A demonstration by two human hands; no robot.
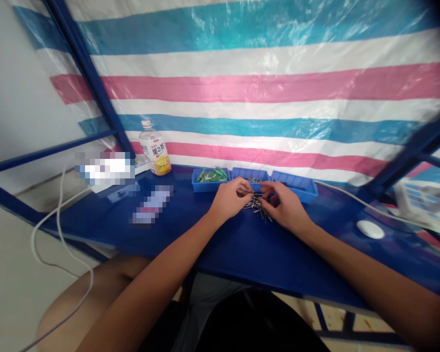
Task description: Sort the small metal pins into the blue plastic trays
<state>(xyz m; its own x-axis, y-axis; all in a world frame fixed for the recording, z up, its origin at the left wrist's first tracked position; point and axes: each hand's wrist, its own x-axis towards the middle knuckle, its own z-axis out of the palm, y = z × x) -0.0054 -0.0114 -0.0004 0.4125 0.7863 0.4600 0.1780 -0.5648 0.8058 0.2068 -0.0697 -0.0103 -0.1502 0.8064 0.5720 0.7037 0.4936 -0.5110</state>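
Note:
A loose pile of thin metal pieces, like nails or rivets (257,208), lies on the blue table between my hands. My left hand (230,198) is at the pile's left edge, thumb and forefinger pinched together; whatever is between the tips is too small to make out. On the right, my right hand (286,206) curves over the pile with thumb and fingers apart, and I see nothing held in it. Just behind the hands stands a blue bin (250,173) with more small metal pieces, partly hidden by my fingers.
To the left is a blue bin (198,187) of green packets; to the right, another blue bin (305,194) with dark contents. A drink bottle (156,149) stands at the back left. A white oval object (370,229) and a cable (352,196) lie on the right.

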